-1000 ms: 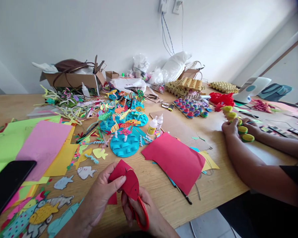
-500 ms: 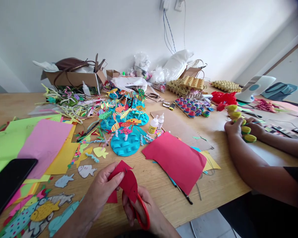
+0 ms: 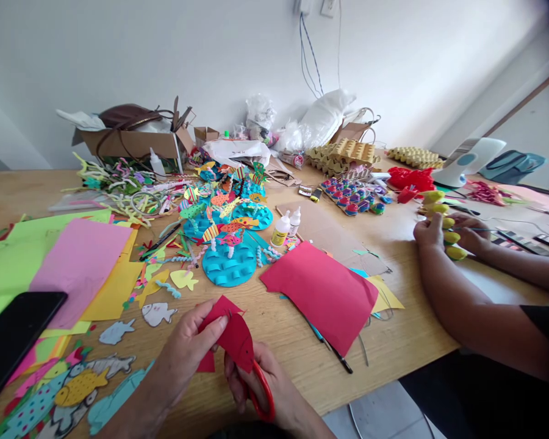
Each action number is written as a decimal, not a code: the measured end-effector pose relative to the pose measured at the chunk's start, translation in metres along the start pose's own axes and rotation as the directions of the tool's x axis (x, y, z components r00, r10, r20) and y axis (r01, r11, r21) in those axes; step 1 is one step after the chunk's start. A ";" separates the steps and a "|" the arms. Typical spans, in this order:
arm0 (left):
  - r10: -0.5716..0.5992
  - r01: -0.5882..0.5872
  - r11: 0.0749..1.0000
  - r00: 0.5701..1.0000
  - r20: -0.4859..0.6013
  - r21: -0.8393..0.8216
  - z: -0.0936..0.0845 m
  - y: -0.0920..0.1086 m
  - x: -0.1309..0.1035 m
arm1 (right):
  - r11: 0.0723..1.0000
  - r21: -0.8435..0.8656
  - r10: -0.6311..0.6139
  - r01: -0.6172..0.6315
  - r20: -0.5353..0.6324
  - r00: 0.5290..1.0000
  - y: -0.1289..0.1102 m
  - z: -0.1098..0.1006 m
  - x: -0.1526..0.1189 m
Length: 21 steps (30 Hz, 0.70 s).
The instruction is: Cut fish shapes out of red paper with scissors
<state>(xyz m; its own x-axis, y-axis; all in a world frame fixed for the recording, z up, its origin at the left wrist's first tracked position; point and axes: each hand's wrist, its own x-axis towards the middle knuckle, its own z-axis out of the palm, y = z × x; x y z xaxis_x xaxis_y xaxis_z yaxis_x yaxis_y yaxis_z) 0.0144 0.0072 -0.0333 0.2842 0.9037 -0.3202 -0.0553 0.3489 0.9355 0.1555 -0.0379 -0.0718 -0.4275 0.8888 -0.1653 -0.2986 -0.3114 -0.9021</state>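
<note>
My left hand (image 3: 193,344) pinches a piece of red paper (image 3: 238,341) with a drawn outline, its thumb on top. Red-handled scissors (image 3: 266,399) are in my right hand (image 3: 258,378), just below the paper; the red paper hides their blades. Beneath my hands, a smaller red scrap (image 3: 207,362) shows near the left wrist. A large red sheet (image 3: 322,292) lies to the right of my hands. Paper fish, such as a white one (image 3: 157,313) and a yellow one (image 3: 81,388), lie to the left.
Coloured sheets (image 3: 80,259) and a black phone (image 3: 22,335) are at the left. Ahead stand blue discs (image 3: 229,266) with paper fish and glue bottles (image 3: 280,230). Egg cartons (image 3: 343,155) are farther back. At the right, another person's hands (image 3: 432,231) hold a yellow-green piece.
The view has shifted slightly. My hands, the red paper and the scissors keep nearly the same pose. The other person's hands have turned the yellow-green piece a little.
</note>
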 end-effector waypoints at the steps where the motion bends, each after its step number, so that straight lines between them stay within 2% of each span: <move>1: 0.000 0.000 1.000 1.000 0.007 0.009 0.000 0.000 0.000 | 1.000 -0.003 -0.005 0.005 0.004 1.000 0.000 0.000 0.000; 8: 0.026 -0.028 0.999 0.998 0.065 0.027 -0.001 0.003 0.001 | 1.000 -0.010 -0.015 0.015 -0.012 1.000 0.001 0.000 0.000; 13: -0.014 0.013 1.000 0.999 0.035 0.022 -0.002 0.001 0.000 | 0.999 0.012 -0.044 0.044 -0.004 0.999 0.000 0.002 -0.001; 21: -0.007 0.007 1.000 1.000 0.021 0.023 0.001 0.006 0.000 | 1.000 0.004 -0.025 0.025 -0.024 0.999 0.002 0.000 -0.001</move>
<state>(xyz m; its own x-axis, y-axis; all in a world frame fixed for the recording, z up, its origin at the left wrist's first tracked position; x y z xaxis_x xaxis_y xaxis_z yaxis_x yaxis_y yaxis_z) 0.0147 0.0088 -0.0277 0.3046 0.8958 -0.3237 -0.0317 0.3491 0.9365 0.1549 -0.0393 -0.0732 -0.3994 0.9040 -0.1526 -0.3128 -0.2909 -0.9042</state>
